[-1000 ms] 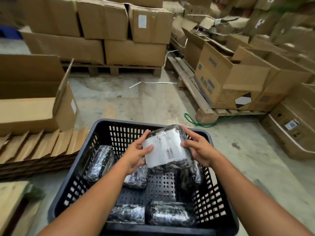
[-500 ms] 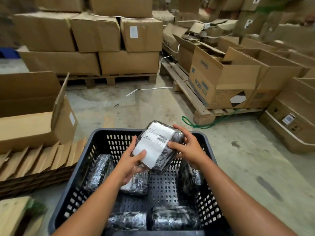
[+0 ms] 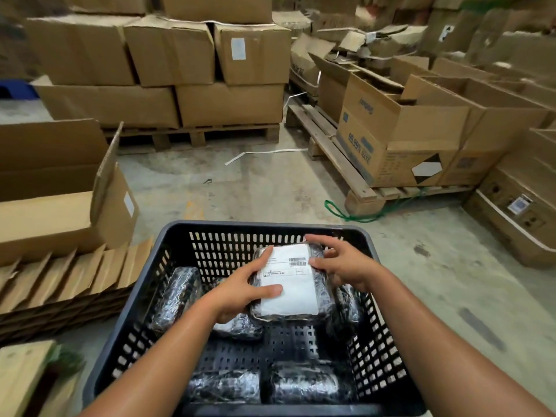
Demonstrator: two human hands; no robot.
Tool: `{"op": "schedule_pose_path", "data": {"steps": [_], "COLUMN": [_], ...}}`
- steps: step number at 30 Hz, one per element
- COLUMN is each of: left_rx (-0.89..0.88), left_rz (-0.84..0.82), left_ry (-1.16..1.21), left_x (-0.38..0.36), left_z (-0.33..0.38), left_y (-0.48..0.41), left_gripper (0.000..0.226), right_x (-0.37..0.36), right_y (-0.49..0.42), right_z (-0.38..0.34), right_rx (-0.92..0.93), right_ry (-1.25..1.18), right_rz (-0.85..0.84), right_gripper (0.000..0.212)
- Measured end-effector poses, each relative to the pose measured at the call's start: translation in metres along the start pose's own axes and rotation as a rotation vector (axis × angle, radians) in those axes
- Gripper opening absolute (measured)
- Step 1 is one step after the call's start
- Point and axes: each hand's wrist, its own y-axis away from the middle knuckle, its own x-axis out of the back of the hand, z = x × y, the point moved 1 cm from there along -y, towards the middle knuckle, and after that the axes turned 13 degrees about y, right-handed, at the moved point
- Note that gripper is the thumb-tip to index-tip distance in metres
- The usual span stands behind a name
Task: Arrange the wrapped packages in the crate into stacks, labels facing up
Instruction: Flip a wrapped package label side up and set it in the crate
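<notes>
A dark slotted plastic crate stands on the floor in front of me. I hold a black wrapped package over its far half, white label facing up and lying nearly flat. My left hand grips its left edge with the thumb on the label. My right hand rests on its right edge, fingers spread. Other wrapped packages lie in the crate: one leaning at the left wall, one under my left hand, one at the right wall, and two at the near side.
Flattened cardboard sheets and an open carton lie to the left of the crate. Pallets with stacked cartons stand behind and to the right. A green cord lies on the concrete floor by the right pallet.
The held package was tilted up on edge; it has turned to lie flat with the label up and has come lower into the crate. My right hand has loosened to its edge.
</notes>
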Motion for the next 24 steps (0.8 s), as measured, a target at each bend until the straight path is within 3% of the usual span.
{"op": "schedule_pose_path", "data": {"steps": [2,5,10,13,17,21,24], "left_rx": [0.036,0.094,0.089,0.089,0.242,0.195,0.188], "left_rz": [0.041,0.066,0.07,0.024,-0.015,-0.006,-0.021], "left_ry": [0.03,0.012,-0.245,-0.645,-1.288,-1.439,-1.516], "left_x": [0.008,0.02,0.015,0.008,0.014,0.017,0.015], "left_z": [-0.015,-0.027,-0.039,-0.051,-0.08,-0.095,-0.098], "left_y": [-0.003,-0.012,-0.043,-0.058,-0.069,-0.079,-0.087], "left_gripper": [0.099,0.11,0.11,0.108,0.1,0.109,0.112], "right_x": [-0.011,-0.028,-0.04,-0.054,-0.075,-0.087,-0.09], "right_y": [-0.001,-0.006,-0.028,-0.031,-0.03,-0.034,-0.037], "right_z": [0.011,0.026,0.045,0.063,0.086,0.088,0.092], "right_rx": [-0.058,-0.113,-0.121,-0.176,-0.256,-0.336,-0.382], "right_ry": [0.109,0.278,0.674,0.818,0.889,0.923,0.956], "right_rz": [-0.092,-0.205,-0.19,-0.15,-0.123,-0.092,-0.054], "right_gripper": [0.072,0.113,0.149,0.154,0.153,0.151,0.136]}}
